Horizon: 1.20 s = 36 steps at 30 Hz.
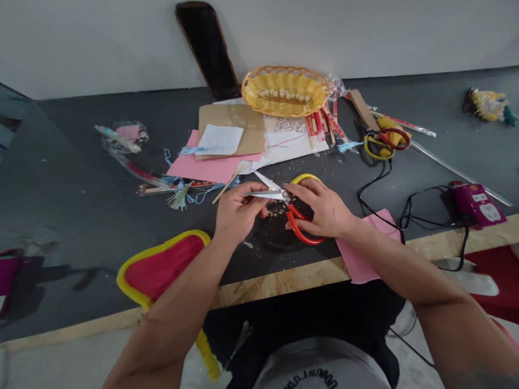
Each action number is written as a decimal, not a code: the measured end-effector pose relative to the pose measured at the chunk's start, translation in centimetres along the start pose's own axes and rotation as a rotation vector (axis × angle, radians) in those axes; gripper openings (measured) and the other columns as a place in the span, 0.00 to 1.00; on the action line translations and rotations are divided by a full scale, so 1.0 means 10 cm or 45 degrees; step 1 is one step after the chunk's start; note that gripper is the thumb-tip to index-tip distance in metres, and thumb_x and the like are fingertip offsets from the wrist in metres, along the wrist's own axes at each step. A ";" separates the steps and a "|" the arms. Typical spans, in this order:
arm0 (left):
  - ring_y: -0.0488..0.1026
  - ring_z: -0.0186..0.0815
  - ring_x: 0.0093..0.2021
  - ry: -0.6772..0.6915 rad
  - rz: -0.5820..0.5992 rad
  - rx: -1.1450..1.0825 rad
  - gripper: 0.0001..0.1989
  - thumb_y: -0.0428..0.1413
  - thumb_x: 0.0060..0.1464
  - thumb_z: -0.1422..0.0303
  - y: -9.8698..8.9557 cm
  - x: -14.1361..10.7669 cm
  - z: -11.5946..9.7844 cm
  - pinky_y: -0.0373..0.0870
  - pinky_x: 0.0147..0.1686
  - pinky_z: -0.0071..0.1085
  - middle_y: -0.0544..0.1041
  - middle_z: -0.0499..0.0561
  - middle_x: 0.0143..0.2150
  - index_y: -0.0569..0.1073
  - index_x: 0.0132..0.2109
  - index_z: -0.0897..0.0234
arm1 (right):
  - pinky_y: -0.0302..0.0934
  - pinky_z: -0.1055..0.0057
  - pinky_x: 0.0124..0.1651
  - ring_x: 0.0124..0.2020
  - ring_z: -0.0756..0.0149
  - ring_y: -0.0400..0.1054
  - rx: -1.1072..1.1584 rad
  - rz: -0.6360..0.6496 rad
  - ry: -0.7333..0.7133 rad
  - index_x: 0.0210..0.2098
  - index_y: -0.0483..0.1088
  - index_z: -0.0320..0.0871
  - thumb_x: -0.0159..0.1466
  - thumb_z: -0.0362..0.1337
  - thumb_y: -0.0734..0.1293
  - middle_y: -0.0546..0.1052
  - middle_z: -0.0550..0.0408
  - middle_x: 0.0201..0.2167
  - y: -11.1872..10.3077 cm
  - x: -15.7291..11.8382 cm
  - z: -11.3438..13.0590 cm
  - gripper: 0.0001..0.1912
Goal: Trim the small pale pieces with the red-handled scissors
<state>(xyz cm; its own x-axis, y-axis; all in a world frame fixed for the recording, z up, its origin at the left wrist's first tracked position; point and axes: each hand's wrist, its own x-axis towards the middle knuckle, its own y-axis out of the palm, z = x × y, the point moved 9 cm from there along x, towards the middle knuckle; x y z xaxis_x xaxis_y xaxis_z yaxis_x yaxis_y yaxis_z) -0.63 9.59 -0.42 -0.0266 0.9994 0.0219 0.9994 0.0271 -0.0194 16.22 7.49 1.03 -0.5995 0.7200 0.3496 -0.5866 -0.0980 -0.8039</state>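
My right hand (pixel 330 208) has its fingers through the loops of a pair of scissors (pixel 300 230) with one red and one yellow handle. The scissor blades are parted and point left, across the fingers of my left hand (pixel 235 213). Thumb and fingertips of the left hand are pinched together by the blades; whatever small piece they hold is too hidden to name. Light crumbs (pixel 278 209) are scattered on the dark tabletop below the scissors. A thin wooden stick (pixel 224 189) lies just beyond my left hand.
Behind my hands lie pink paper (pixel 188 167), a brown sheet (pixel 253 129) and a yellow woven basket (pixel 284 108) with small pale pieces. A phone (pixel 208 51) leans on the wall. Rightward are a glue gun (pixel 391 135), its black cord and a purple box (pixel 478 205); a yellow-edged red piece (pixel 162 270) is front left.
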 end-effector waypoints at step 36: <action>0.71 0.27 0.20 0.105 -0.021 0.106 0.09 0.67 0.51 0.62 -0.04 -0.01 -0.01 0.69 0.20 0.24 0.79 0.48 0.29 0.80 0.33 0.64 | 0.71 0.54 0.54 0.53 0.50 0.73 -0.079 0.040 0.071 0.66 0.62 0.41 0.66 0.53 0.68 0.75 0.40 0.54 0.02 -0.02 0.02 0.36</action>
<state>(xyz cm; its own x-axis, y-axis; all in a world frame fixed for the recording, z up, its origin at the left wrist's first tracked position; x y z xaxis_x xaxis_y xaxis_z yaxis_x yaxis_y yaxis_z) -0.99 9.45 -0.27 -0.0381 0.9937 0.1054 0.9936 0.0489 -0.1015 16.05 7.21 0.88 -0.5851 0.7543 0.2978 -0.5319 -0.0797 -0.8431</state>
